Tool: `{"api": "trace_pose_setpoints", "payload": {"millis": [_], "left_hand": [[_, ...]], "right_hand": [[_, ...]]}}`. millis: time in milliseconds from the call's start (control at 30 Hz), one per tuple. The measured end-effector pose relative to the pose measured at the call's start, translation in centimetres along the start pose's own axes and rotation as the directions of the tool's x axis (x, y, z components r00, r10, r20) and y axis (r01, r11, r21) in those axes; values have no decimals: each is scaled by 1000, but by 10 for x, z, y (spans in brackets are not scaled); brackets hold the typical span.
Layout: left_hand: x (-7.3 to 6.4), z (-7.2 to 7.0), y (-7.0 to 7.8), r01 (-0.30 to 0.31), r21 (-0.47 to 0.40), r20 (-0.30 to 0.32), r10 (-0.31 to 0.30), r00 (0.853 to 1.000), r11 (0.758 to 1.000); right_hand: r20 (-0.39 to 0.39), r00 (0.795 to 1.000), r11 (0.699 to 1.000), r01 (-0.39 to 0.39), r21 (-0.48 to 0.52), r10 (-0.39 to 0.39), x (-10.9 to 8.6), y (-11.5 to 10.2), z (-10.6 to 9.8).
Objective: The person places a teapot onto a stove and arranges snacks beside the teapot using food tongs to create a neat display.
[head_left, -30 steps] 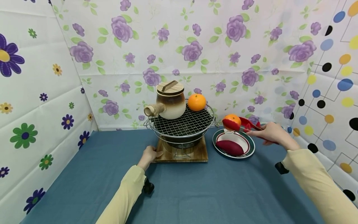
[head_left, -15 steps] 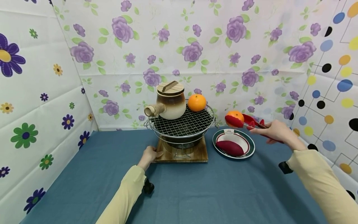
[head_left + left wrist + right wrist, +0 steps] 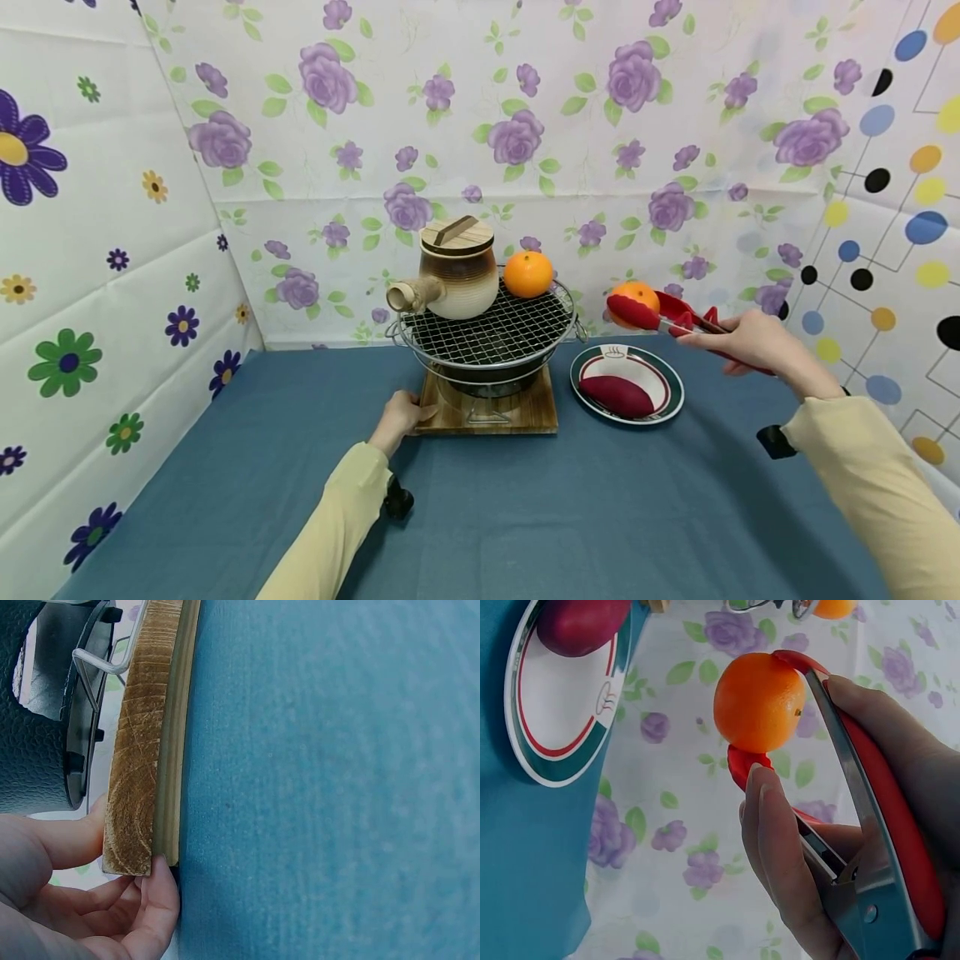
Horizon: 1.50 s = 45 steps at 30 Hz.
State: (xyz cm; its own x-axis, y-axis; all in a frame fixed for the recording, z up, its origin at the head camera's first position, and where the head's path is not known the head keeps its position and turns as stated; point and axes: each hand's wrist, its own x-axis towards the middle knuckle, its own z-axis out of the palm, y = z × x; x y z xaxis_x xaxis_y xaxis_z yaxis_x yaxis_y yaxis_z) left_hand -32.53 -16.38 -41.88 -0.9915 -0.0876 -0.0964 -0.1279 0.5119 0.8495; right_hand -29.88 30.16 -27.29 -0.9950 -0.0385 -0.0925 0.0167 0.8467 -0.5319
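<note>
In the head view my right hand (image 3: 765,343) grips red-and-metal tongs (image 3: 889,825). Between their red tips sits an orange (image 3: 756,705), held up in the air beyond the plate (image 3: 637,372). On that green-rimmed plate lies a smooth, dark red oblong thing (image 3: 617,397), like a sweet potato. My left hand (image 3: 400,417) pinches the front left corner of a square wooden board (image 3: 139,765), thumb above and fingers below. A black stove with a round wire grill (image 3: 487,333) stands on this board.
A clay pot (image 3: 461,283) with a wooden lid and side handle stands on the grill's left part. Another orange (image 3: 528,275) rests at the grill's back right. Blue cloth (image 3: 525,517) covers the table; flowered sheets (image 3: 450,108) rise close behind the stove.
My right hand has lifted the tongs and orange up and to the right, away from above the plate. The left hand keeps its hold on the board.
</note>
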Motion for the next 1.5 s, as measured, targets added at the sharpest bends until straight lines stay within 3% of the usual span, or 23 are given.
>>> {"api": "trace_pose_setpoints", "payload": {"millis": [1500], "left_hand": [[4,2,-3,9,19,-7,-9,1000,1000]], "right_hand": [[2,996,996,87,24,-87,-25,-42,-18]]}}
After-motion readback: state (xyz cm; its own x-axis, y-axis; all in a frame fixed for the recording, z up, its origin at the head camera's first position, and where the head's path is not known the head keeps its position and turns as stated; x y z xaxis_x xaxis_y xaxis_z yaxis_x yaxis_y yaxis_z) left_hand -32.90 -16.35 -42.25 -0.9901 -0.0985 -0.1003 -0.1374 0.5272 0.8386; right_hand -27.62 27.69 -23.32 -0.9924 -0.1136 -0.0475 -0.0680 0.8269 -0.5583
